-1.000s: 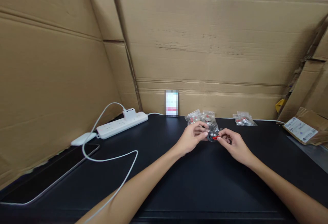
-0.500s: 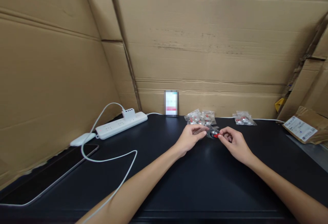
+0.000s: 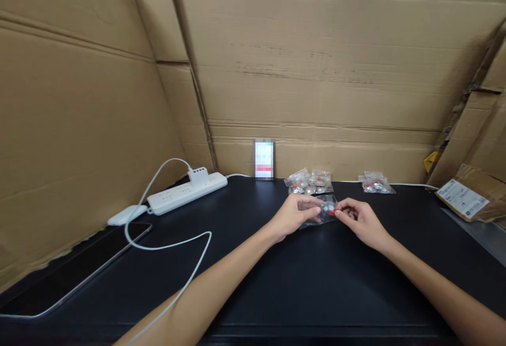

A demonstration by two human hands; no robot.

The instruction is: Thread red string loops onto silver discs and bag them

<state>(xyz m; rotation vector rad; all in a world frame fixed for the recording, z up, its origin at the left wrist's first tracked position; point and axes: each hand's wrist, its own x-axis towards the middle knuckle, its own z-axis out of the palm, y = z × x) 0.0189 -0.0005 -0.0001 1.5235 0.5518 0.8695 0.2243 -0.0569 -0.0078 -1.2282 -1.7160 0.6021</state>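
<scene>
My left hand [image 3: 291,217] is closed on a small clear plastic bag [image 3: 321,220], which spreads flat to the right of its fingers. At the bag's right side is a small round piece [image 3: 328,207] with a silvery middle and a red tab. My right hand [image 3: 361,223] pinches that red part between thumb and fingertips. The round piece overlaps the bag; whether it lies inside it I cannot tell. Just behind my left hand, several similar bagged pieces [image 3: 312,181] with silver and red parts lie in a heap.
More bagged pieces [image 3: 377,183] lie at the back right. A lit phone [image 3: 264,160] leans on the cardboard wall [image 3: 316,87]. To the left are a white power strip [image 3: 185,194], a looping white cable [image 3: 174,247] and a dark tablet [image 3: 75,267]. A labelled carton [image 3: 480,198] sits right.
The clear bag now spreads out below and right of my left fingers. The round piece has shifted slightly and now overlaps the bag. Both hands have barely moved.
</scene>
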